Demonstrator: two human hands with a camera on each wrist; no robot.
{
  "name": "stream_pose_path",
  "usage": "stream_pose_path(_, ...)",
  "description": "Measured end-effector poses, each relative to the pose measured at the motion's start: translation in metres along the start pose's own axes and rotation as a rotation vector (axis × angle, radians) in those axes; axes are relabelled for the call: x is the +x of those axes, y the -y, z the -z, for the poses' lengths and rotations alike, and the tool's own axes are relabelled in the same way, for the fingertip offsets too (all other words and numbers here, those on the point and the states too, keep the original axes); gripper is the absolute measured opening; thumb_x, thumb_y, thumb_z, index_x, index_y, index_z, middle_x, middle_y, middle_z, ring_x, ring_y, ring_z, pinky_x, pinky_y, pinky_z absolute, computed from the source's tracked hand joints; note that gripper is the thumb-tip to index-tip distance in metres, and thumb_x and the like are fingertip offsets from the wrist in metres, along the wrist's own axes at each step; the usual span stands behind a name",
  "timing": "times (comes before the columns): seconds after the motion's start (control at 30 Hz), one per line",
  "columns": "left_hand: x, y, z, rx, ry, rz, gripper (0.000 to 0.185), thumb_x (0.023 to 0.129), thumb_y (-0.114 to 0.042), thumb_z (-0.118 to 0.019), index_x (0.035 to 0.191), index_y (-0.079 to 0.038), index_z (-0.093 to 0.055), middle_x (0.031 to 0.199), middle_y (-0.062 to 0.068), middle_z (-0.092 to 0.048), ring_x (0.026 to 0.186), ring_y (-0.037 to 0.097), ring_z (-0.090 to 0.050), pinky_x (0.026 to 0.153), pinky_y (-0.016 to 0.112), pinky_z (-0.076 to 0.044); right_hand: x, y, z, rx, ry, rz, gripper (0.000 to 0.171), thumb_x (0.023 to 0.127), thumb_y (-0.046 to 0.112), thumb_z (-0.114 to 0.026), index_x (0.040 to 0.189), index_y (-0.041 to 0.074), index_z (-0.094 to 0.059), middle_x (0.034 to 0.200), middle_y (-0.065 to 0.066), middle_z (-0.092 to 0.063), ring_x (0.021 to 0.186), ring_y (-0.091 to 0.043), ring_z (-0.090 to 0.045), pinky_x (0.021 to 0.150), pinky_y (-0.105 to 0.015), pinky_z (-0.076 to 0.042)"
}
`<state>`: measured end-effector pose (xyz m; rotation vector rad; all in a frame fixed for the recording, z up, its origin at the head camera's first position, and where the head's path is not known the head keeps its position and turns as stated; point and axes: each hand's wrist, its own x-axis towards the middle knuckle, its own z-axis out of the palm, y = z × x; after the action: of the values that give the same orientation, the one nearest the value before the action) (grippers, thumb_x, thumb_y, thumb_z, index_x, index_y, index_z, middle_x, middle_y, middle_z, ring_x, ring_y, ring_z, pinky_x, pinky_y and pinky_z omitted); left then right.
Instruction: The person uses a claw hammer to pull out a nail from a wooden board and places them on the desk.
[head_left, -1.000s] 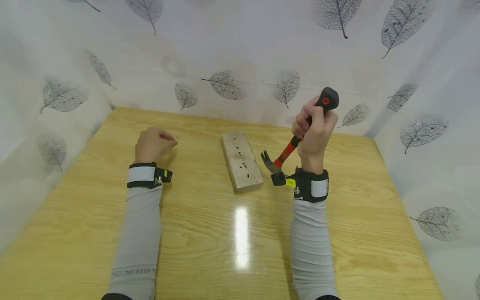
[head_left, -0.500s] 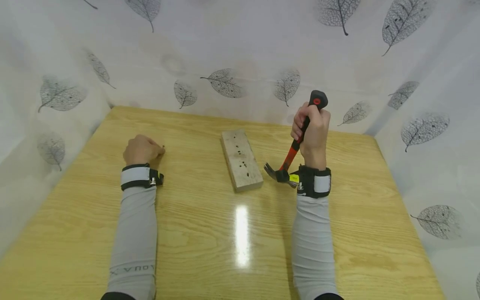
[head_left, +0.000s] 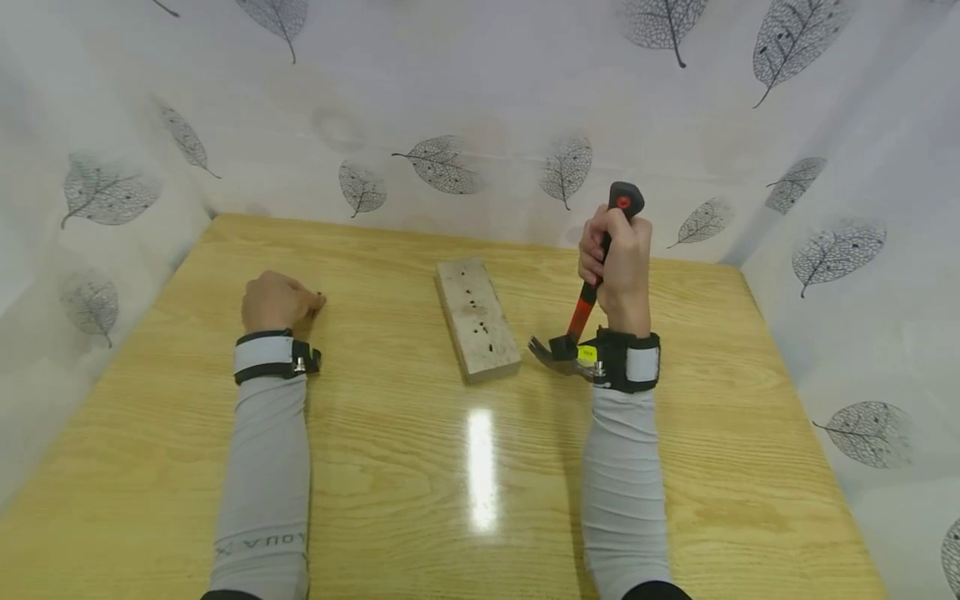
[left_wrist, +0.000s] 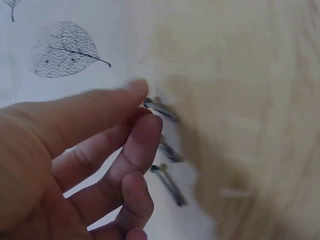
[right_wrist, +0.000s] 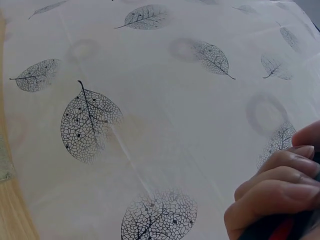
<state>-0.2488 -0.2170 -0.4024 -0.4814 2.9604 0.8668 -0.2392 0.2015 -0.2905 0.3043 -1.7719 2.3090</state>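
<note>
My left hand (head_left: 273, 300) is low at the left side of the wooden table, thumb and fingertips brought together. In the left wrist view these tips pinch at the head of a nail (left_wrist: 161, 109). Close by the other fingers show a second nail (left_wrist: 171, 151), partly hidden, and a third nail (left_wrist: 169, 186). My right hand (head_left: 621, 262) grips the black-and-red handle of a claw hammer (head_left: 582, 312), butt up and head down. The wrist strap hides part of the hammer's head. A wooden block (head_left: 477, 321) with several dark holes or marks lies between the hands.
The wooden table (head_left: 405, 467) reaches back to a pale curtain (head_left: 480, 75) printed with leaves, which also closes in both sides. A bright reflection lies on the tabletop in front of the block.
My left hand has moved left and down towards the tabletop. My right hand has shifted slightly left, and the hammer has turned more upright in its grip. The block stays put.
</note>
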Motion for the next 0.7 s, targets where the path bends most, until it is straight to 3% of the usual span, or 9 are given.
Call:
stream_pose_path(0.17,-0.002,-0.006,0.007,-0.049,-0.064,-0.042,0.049,0.1,-0.044,-0.059,0.099,0.001,-0.079,0.085,0.019,-0.076,0.061,0.024,-0.06,0.046,0.03,-0.04,0.002,-0.004,0.002,-0.015,0.005,-0.06,0.033,0.089,0.005,-0.04,0.057,0.009,-0.038,0.048,0.005,-0.029,0.033,-0.007,-0.022,0.031,-0.024,-0.014)
stream_pose_path(0.33,-0.003,-0.015,0.011,-0.071,-0.071,-0.019,0.054,0.104,-0.047,-0.046,0.104,-0.004,-0.079,0.098,0.022,-0.075,0.063,0.024,-0.057,0.048,0.033,-0.038,0.002,-0.006,0.004,-0.045,0.051,-0.119,0.033,0.09,0.005,-0.04,0.058,0.011,-0.037,0.048,0.005,-0.028,0.034,-0.007,-0.021,0.032,-0.025,-0.014)
stream_pose_path(0.57,-0.005,-0.019,0.011,-0.128,-0.076,-0.076,0.051,0.105,-0.043,-0.046,0.1,-0.005,-0.079,0.092,0.018,-0.073,0.049,0.016,-0.043,0.043,0.031,-0.031,0.003,-0.011,0.005,-0.075,0.049,-0.178,0.034,0.089,0.007,-0.042,0.056,0.012,-0.036,0.047,0.006,-0.028,0.034,-0.006,-0.023,0.032,-0.023,-0.019)
stream_pose_path(0.7,-0.006,-0.023,0.01,-0.168,-0.071,-0.137,0.049,0.104,-0.045,-0.047,0.102,-0.007,-0.078,0.097,0.018,-0.074,0.059,0.018,-0.052,0.048,0.033,-0.036,0.004,-0.014,0.007,-0.087,0.041,-0.202,0.035,0.089,0.008,-0.043,0.055,0.013,-0.036,0.047,0.007,-0.029,0.035,-0.006,-0.023,0.033,-0.022,-0.02)
